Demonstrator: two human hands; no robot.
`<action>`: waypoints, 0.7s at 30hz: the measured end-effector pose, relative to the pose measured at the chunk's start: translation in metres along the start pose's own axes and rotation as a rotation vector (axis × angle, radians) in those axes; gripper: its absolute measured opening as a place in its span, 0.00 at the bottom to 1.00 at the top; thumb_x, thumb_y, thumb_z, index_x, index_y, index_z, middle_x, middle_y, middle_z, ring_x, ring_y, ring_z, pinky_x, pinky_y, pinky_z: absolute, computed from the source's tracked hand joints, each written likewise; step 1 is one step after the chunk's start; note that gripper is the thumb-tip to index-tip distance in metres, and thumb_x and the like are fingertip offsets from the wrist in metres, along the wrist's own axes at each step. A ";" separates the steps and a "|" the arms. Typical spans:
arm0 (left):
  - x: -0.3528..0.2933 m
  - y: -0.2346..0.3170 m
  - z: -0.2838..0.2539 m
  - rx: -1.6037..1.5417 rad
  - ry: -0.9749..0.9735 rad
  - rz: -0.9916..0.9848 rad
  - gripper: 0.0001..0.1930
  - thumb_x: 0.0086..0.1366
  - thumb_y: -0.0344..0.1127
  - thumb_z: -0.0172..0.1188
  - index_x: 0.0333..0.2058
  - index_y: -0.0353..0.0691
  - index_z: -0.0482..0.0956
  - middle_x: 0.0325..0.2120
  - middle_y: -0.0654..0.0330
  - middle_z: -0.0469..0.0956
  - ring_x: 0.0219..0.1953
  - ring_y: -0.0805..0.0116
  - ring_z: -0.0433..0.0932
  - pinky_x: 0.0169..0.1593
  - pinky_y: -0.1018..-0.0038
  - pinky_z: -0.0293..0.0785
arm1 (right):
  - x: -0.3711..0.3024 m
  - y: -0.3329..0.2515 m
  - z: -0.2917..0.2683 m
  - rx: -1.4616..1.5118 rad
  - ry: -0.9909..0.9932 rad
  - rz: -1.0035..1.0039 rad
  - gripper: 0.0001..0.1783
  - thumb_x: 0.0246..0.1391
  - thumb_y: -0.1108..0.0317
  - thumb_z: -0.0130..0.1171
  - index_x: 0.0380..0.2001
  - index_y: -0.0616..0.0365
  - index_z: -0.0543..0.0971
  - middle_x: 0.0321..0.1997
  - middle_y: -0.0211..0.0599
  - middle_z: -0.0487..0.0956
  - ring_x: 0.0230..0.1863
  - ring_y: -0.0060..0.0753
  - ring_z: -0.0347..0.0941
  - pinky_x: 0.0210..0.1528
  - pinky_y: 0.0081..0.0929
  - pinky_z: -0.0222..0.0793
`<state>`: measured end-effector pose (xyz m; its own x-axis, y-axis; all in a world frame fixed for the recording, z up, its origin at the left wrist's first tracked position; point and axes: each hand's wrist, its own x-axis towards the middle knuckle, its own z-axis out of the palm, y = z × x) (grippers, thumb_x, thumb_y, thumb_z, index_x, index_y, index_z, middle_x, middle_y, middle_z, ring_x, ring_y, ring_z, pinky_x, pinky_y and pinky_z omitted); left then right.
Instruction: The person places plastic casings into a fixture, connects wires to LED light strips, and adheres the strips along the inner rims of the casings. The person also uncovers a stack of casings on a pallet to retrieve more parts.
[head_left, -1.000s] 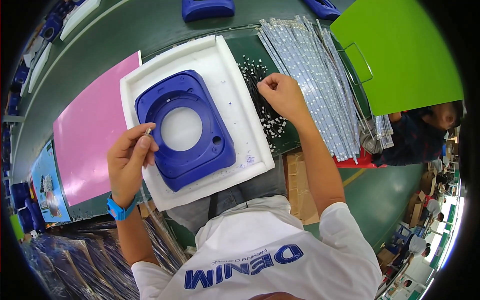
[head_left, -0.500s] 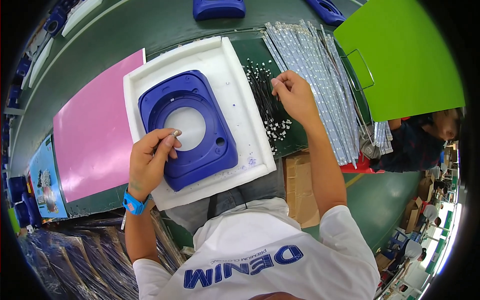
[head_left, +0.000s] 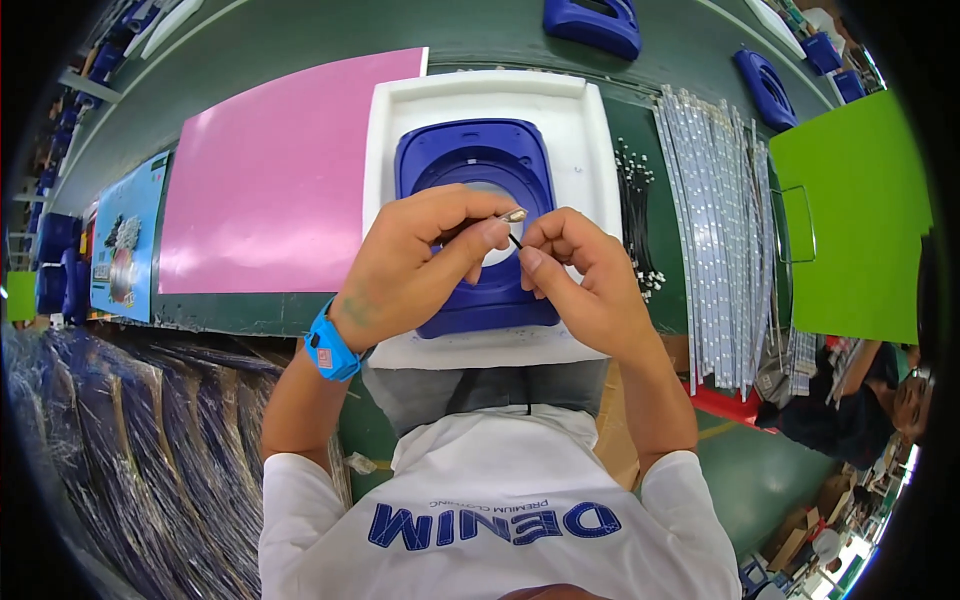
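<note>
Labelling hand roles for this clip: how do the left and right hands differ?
Held item: the left hand pinches a small shiny piece; the right hand pinches a thin black wire.
Wrist: the left wears a blue wristband; the right is bare.
Pose: left fingers point rightward, right fingers up and left.
Shared: both pinch above the blue housing.

Metal piece [head_left: 514, 215] at the fingertips of left hand [head_left: 415, 255]: too small to identify. Black wire [head_left: 515, 241]: one end hidden in right hand [head_left: 588, 275]. Blue housing [head_left: 472, 138] below both hands, partly covered by them. Black cables [head_left: 634, 205] right of right hand: end details too small. Person [head_left: 845, 425] farther right, partly behind green panel [head_left: 855, 220].
</note>
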<state>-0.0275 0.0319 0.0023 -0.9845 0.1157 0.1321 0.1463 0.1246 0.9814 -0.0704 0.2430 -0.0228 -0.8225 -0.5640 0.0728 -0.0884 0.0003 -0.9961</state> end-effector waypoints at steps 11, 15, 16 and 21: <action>-0.009 -0.009 -0.020 -0.188 0.100 -0.179 0.10 0.74 0.31 0.61 0.48 0.31 0.85 0.33 0.62 0.84 0.28 0.80 0.77 0.31 0.84 0.71 | 0.012 -0.009 0.019 -0.134 0.061 -0.067 0.07 0.63 0.72 0.66 0.42 0.62 0.81 0.26 0.35 0.83 0.24 0.20 0.78 0.23 0.22 0.69; -0.013 -0.010 -0.022 -0.192 0.059 -0.169 0.09 0.72 0.29 0.64 0.47 0.31 0.85 0.34 0.62 0.84 0.28 0.81 0.77 0.30 0.84 0.70 | 0.013 -0.005 0.007 0.596 -0.091 0.381 0.09 0.63 0.72 0.67 0.43 0.64 0.81 0.27 0.37 0.83 0.23 0.21 0.77 0.23 0.18 0.70; -0.013 -0.009 -0.023 -0.193 0.059 -0.171 0.09 0.72 0.29 0.64 0.47 0.31 0.85 0.34 0.62 0.84 0.28 0.81 0.77 0.30 0.84 0.70 | 0.012 -0.006 0.010 0.597 -0.090 0.383 0.09 0.63 0.72 0.67 0.43 0.64 0.81 0.27 0.37 0.83 0.23 0.21 0.77 0.23 0.18 0.70; -0.011 -0.016 -0.021 -0.191 0.018 -0.228 0.10 0.71 0.30 0.65 0.46 0.30 0.85 0.33 0.63 0.83 0.26 0.81 0.77 0.30 0.83 0.72 | 0.008 -0.004 0.030 -0.070 0.027 -0.072 0.08 0.65 0.75 0.63 0.44 0.67 0.81 0.34 0.40 0.86 0.26 0.19 0.79 0.29 0.17 0.75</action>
<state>-0.0216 0.0075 -0.0117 -0.9916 0.0885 -0.0941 -0.0981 -0.0425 0.9943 -0.0595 0.2135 -0.0193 -0.8273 -0.5423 0.1466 -0.1865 0.0188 -0.9823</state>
